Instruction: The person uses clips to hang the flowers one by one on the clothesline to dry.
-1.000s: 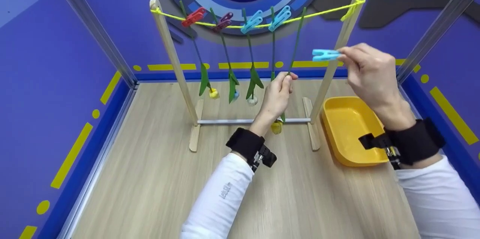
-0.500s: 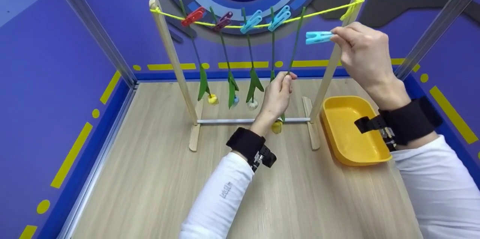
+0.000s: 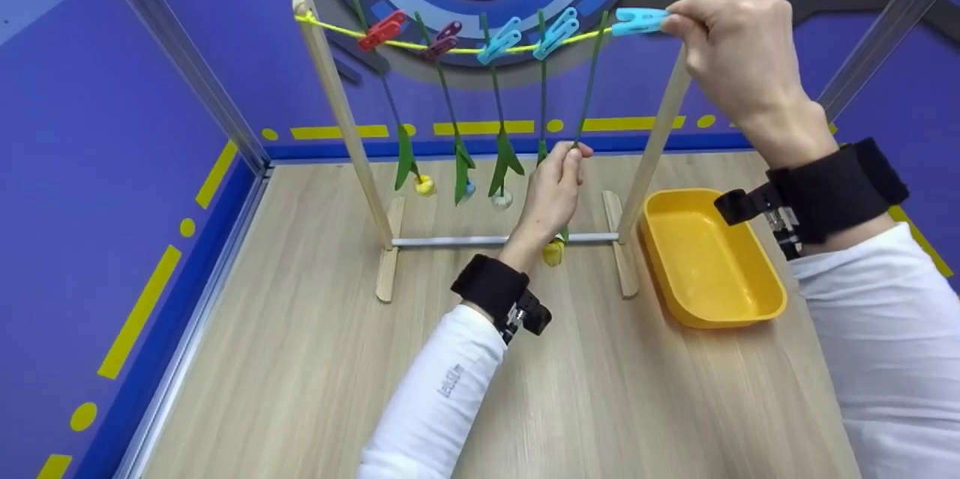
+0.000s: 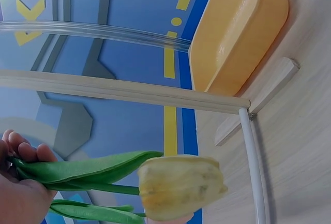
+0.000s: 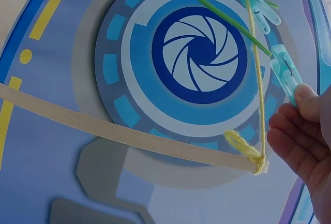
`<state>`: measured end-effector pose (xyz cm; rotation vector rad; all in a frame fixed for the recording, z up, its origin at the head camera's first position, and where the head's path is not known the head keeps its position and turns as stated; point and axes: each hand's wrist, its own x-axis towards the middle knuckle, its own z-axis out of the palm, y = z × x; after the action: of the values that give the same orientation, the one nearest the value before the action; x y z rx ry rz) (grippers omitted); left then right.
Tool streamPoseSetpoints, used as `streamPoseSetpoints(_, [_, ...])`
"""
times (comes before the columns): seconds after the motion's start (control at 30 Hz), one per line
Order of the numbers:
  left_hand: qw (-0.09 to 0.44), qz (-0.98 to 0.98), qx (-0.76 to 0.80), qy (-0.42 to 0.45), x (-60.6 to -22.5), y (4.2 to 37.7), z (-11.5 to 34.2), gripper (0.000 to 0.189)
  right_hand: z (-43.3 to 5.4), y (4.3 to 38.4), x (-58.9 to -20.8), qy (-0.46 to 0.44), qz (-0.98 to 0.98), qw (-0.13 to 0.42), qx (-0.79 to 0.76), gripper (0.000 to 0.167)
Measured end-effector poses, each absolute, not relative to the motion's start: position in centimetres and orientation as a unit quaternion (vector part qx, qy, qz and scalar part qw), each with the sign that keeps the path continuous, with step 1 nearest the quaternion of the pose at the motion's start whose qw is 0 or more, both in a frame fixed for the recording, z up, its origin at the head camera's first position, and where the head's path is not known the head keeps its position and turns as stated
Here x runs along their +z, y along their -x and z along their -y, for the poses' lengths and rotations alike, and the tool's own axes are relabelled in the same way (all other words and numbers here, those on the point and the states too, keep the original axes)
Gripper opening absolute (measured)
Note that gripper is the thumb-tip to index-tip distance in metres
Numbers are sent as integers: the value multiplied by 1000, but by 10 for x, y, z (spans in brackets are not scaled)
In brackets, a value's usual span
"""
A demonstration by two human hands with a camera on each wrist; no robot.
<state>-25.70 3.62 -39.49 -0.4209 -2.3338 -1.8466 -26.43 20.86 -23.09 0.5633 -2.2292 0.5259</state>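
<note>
My left hand (image 3: 551, 190) grips an artificial yellow tulip (image 4: 181, 188) head down by its green stem and leaves. The stem's upper end crosses the yellow cord (image 3: 583, 37) to the right of the pegged flowers. My right hand (image 3: 742, 62) pinches a light blue clothespin (image 3: 637, 19) between thumb and finger at its handle end. The clothespin points left, level with the cord and close to the stem tip; in the right wrist view its jaws lie right beside that tip. The left hand hides part of a neighbouring flower in the head view.
A red clothespin (image 3: 381, 31), a purple clothespin (image 3: 442, 41) and two light blue ones hold hanging tulips on the cord. The cord spans a wooden stand (image 3: 337, 111) with a white bottom bar (image 3: 450, 242). A yellow tray (image 3: 712, 261) stands right of it.
My right hand has risen with the clothespin, from well below the cord to its level, close to the stem tip. The left hand and its tulip have stayed nearly still.
</note>
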Motion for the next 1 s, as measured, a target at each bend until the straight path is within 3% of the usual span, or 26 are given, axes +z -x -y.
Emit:
streamPoseSetpoints(0.63, [79, 775, -611, 143, -390, 259, -36, 31, -206, 274, -218, -201, 909, 321, 175, 30])
streamPoseSetpoints(1.0, [67, 783, -603, 138, -391, 261, -37, 32, -201, 275, -207, -209, 933, 251, 147, 33])
